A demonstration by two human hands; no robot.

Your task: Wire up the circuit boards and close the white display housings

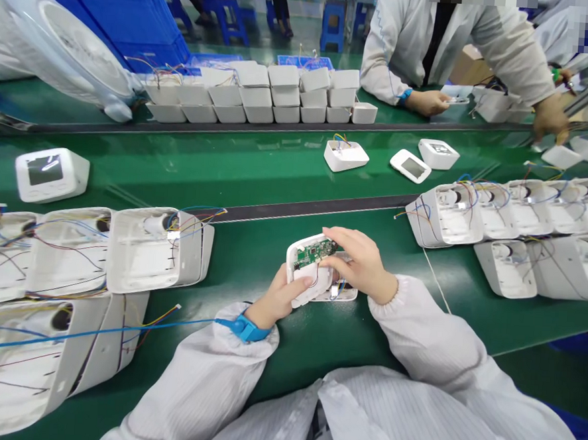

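Tilted up over the green bench is a white plastic cover (307,272) with a green circuit board (312,251) set in its inner side. My left hand (282,297) grips its lower left edge, thumb across the front. A blue wrist strap with a cord is on that wrist. At the board's right end, my right hand (358,260) pinches with thumb and fingers; whether it has the cover's edge or a wire there I cannot tell. Just behind, partly hidden by the cover and my hand, lies a white housing (350,294) with blue wires in it.
Open white housings with loose wires (145,251) stand in rows at left, more (456,213) at right. On the belt (203,155) sit several white units, one with a screen (48,170). Beyond are stacked housings (281,96), a fan (66,33) and a co-worker's hands (431,102).
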